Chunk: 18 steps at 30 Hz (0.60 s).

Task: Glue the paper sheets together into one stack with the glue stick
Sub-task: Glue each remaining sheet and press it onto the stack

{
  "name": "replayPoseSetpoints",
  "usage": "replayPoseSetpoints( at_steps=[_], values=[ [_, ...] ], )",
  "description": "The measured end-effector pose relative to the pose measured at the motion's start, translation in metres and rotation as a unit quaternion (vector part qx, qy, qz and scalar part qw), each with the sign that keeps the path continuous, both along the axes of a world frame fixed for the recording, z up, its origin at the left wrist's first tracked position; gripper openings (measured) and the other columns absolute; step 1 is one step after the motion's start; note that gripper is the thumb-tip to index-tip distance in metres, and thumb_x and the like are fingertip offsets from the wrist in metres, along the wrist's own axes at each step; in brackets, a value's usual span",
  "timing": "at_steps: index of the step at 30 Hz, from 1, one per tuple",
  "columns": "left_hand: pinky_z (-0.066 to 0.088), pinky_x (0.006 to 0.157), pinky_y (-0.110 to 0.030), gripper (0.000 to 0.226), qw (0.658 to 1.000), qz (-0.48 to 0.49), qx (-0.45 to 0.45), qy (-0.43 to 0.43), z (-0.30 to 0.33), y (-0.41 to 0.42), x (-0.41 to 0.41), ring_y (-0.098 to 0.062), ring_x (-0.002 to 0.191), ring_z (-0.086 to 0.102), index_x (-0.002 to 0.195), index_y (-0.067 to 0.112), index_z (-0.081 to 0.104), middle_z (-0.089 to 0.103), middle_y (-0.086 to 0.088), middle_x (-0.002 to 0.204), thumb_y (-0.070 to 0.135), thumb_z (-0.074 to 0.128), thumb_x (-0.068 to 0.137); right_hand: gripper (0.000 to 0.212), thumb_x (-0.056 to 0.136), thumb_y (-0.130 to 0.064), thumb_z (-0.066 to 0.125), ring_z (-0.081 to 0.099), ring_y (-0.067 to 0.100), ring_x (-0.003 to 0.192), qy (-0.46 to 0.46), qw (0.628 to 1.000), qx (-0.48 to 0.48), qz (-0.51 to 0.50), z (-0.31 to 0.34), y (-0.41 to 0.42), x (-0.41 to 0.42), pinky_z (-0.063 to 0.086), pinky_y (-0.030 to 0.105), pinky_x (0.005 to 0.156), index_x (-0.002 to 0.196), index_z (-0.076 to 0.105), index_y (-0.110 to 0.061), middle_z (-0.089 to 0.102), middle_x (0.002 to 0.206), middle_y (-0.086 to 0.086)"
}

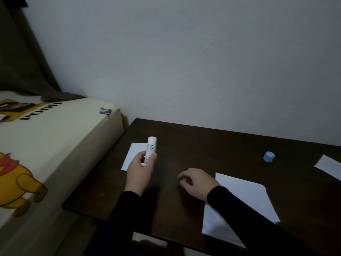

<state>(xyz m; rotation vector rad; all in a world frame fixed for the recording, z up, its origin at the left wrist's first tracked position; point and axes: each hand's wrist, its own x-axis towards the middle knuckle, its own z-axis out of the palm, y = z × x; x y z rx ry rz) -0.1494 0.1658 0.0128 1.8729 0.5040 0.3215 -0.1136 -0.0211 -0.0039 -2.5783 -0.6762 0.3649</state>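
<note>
My left hand (140, 172) grips a white glue stick (151, 147) upright above the dark table (184, 141), its uncapped tip pointing up. Its blue cap (269, 156) stands alone at the table's right. A small white paper sheet (134, 154) lies under and behind the left hand. A larger white sheet (245, 198) lies at the front right, partly covered by my right forearm. A third sheet (330, 168) shows at the right edge. My right hand (195, 182) hovers low over the table's middle with fingers loosely curled, holding nothing.
A bed (55, 145) with a cartoon-printed cream cover runs along the table's left side. A plain wall (184, 61) stands right behind the table. A dark curtain (22, 61) hangs at the far left.
</note>
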Motion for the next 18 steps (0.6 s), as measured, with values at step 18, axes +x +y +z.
replayPoseSetpoints(
  at_steps=[18],
  values=[
    [0.045,0.064,-0.020,0.041,0.985,0.104,-0.131,-0.033,-0.014,0.068,0.024,-0.007,0.091,0.054,0.128,0.023,0.054,0.055,0.010,0.106,0.043,0.056,0.093,0.036,0.096,-0.032,0.053,0.050,0.014,0.116,-0.107,0.993,-0.043,-0.021,-0.025,0.139,0.108,0.047,0.031,0.097,0.130,0.057,-0.024,0.050,0.133,-0.002]
  ],
)
